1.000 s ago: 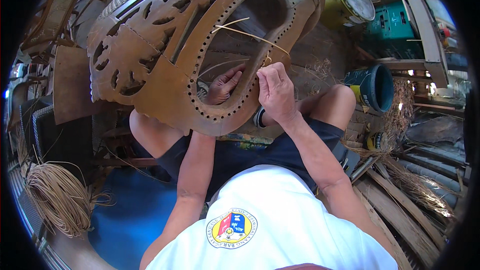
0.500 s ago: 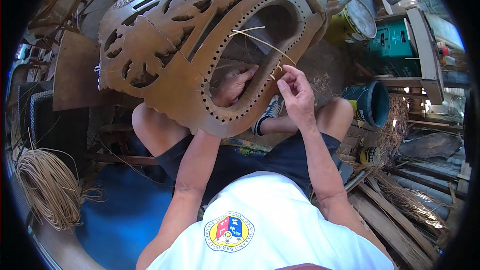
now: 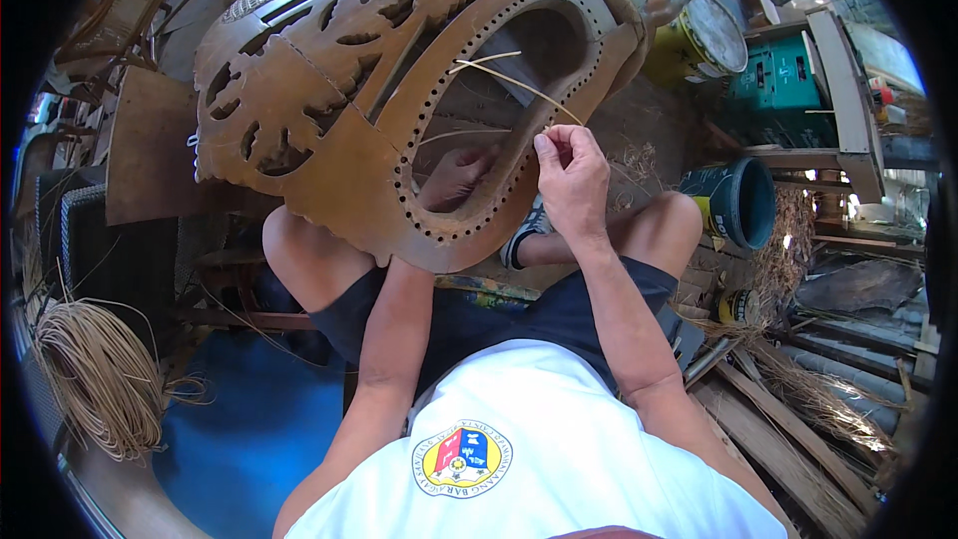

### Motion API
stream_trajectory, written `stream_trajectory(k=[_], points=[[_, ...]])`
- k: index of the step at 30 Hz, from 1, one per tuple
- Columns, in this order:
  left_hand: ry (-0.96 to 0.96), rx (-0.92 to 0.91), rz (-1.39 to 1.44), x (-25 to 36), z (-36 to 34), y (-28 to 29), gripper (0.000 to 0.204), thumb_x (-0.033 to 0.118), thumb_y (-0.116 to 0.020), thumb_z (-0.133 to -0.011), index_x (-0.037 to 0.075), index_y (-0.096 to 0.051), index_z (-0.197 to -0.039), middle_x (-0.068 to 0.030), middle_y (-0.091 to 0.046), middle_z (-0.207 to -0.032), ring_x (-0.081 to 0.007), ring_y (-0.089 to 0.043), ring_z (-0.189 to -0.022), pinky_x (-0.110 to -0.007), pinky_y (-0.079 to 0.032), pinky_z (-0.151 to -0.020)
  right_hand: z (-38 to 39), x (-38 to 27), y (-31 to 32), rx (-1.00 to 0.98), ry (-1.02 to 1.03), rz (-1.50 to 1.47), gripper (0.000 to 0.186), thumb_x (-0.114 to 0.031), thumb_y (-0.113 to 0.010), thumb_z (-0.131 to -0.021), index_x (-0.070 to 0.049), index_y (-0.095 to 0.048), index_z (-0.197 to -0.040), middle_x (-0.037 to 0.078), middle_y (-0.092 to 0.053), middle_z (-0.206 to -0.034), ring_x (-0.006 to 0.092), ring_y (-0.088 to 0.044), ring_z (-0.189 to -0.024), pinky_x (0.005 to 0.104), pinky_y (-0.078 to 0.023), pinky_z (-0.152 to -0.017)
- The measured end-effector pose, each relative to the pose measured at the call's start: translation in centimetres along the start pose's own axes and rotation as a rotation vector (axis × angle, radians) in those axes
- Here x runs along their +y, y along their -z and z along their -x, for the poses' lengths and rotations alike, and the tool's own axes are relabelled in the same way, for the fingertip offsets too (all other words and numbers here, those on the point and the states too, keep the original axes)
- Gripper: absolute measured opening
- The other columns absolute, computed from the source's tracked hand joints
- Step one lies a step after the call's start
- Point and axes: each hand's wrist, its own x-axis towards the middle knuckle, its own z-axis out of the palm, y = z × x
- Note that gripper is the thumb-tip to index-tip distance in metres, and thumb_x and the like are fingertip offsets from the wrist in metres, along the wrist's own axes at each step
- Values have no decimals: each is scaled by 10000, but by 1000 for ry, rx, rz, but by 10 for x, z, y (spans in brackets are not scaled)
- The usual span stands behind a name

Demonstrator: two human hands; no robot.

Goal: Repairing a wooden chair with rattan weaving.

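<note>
A carved brown wooden chair back (image 3: 329,150) lies tilted across my lap, with leaf-shaped cutouts and a curved opening ringed by small holes. Pale cane strands (image 3: 539,94) cross this opening from its left rim to its right rim. At the right rim my right hand (image 3: 575,178) is closed, thumb and forefinger pinching a thin cane strand by the holes. My left hand (image 3: 459,180) reaches from beneath and shows through the opening, behind the right rim; its fingertips are hidden by the wood.
A coil of cane (image 3: 98,377) sits at the lower left, beside a blue surface (image 3: 244,434). On the right stand a dark teal bucket (image 3: 750,208), a green crate (image 3: 773,90) and loose wooden planks (image 3: 783,449). Another cane-backed chair (image 3: 135,10) stands far left.
My right hand has moved slightly left and closed into a pinch at the rim, covering the short strand loops. My left hand has shifted a little behind the rim.
</note>
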Motion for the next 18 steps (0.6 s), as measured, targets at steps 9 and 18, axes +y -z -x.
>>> stream_trajectory(k=[9,18], points=[[-195,-29,469,37,4,-43,362,281,-588,-1081,15,-657,-1316,-37,-734,-1092,-88,-679,-950,-239,-547,-854,-5,7,-6,6,142,-66,72,-47,-701,-956,-36,-633,-976,68,-613,-836,139,-610,-697,290,-515,-652],[-24,-22,710,39,12,-36,339,295,-657,-1035,5,-686,-1208,-63,-741,-1027,-114,-704,-908,-283,-582,-808,-66,-7,236,304,233,-744,31,-62,-615,-1033,-66,-630,-1059,52,-628,-975,125,-546,-773,250,-448,-687]])
